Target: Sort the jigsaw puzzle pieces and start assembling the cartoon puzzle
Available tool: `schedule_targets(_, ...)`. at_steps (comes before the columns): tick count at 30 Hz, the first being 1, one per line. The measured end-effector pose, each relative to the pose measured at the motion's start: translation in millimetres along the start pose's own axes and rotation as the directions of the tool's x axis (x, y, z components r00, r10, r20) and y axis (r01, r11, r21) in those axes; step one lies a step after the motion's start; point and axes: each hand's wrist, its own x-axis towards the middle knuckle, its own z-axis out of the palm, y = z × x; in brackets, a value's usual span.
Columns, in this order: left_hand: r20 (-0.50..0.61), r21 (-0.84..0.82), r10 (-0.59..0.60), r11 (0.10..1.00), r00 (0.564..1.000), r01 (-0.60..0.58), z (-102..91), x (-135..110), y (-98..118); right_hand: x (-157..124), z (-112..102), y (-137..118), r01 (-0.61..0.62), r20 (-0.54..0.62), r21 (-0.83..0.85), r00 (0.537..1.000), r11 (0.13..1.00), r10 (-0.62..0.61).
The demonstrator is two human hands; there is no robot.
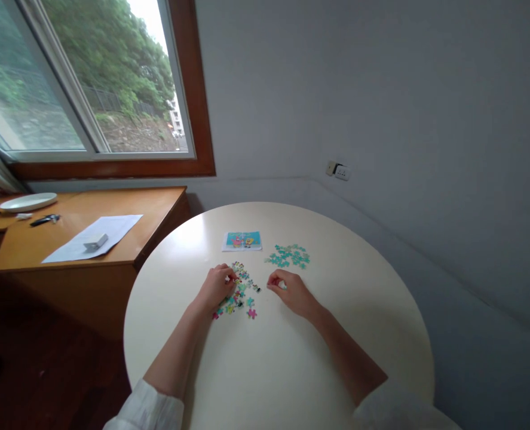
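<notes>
Multicoloured jigsaw puzzle pieces (241, 294) lie loosely scattered on the round white table (265, 370). My left hand (217, 286) rests at the left side of this pile, fingers curled and pinched over some pieces; what lies between its fingertips is too small to make out. To the right of the pile, my right hand (290, 291) is held in a pinch just above the table, and anything in its fingertips is hidden. Beyond it sits a second group of teal puzzle pieces (291, 255). A small picture card (242, 241) with cartoon figures on blue lies behind the pile.
A wooden desk (157, 233) stands at the left, bearing a paper sheet (125, 226), a small white box (95, 241) and a white plate (29, 202). A window (125, 89) is above it. The wall at right carries a socket (342, 172).
</notes>
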Motion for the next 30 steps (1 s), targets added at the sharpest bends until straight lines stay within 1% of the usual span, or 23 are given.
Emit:
schedule_targets(2,-0.017,-0.005,0.010,1.000,1.000,-0.010,1.3,0.3,-2.9,-0.3,-5.6,3.9,-0.053,-0.100,0.055,0.993,0.997,0.059)
schedule_targets(4,-0.037,-0.011,0.017,1.000,0.999,-0.017,2.6,1.0,-6.2,-1.3,-11.6,10.0,-0.099,-0.196,0.121,0.973,0.988,0.122)
schedule_targets(7,-0.058,-0.026,0.011,1.000,0.998,-0.012,4.1,1.8,-9.8,-4.1,-20.1,22.0,-0.144,-0.323,0.269,0.918,0.952,0.230)
schedule_targets(9,-0.082,-0.042,0.006,0.999,0.997,-0.010,4.7,2.0,-10.2,-6.5,-24.6,29.3,-0.148,-0.369,0.378,0.881,0.914,0.296)
schedule_targets(11,-0.104,-0.059,0.006,0.998,0.995,-0.012,5.0,2.0,-8.7,-8.8,-27.2,34.3,-0.151,-0.373,0.464,0.861,0.873,0.347)
schedule_targets(15,-0.120,-0.091,0.005,0.996,0.993,-0.016,4.7,1.6,-3.2,-10.5,-25.7,37.1,-0.140,-0.352,0.559,0.852,0.817,0.387)
schedule_targets(21,-0.124,-0.125,-0.006,0.992,0.992,-0.010,3.0,0.3,1.4,-8.8,-20.8,37.3,-0.116,-0.359,0.591,0.848,0.798,0.390)
schedule_targets(24,-0.126,-0.144,-0.020,0.990,0.992,0.001,2.5,0.2,2.2,-9.3,-21.6,38.2,-0.112,-0.349,0.625,0.845,0.772,0.405)
schedule_targets(27,-0.125,-0.148,-0.038,0.989,0.991,0.019,2.8,0.7,2.6,-10.3,-22.9,37.9,-0.112,-0.318,0.657,0.855,0.745,0.410)
schedule_targets(30,-0.125,-0.149,-0.051,0.988,0.991,0.032,4.0,0.9,2.2,-11.7,-24.0,35.2,-0.118,-0.296,0.659,0.867,0.743,0.400)
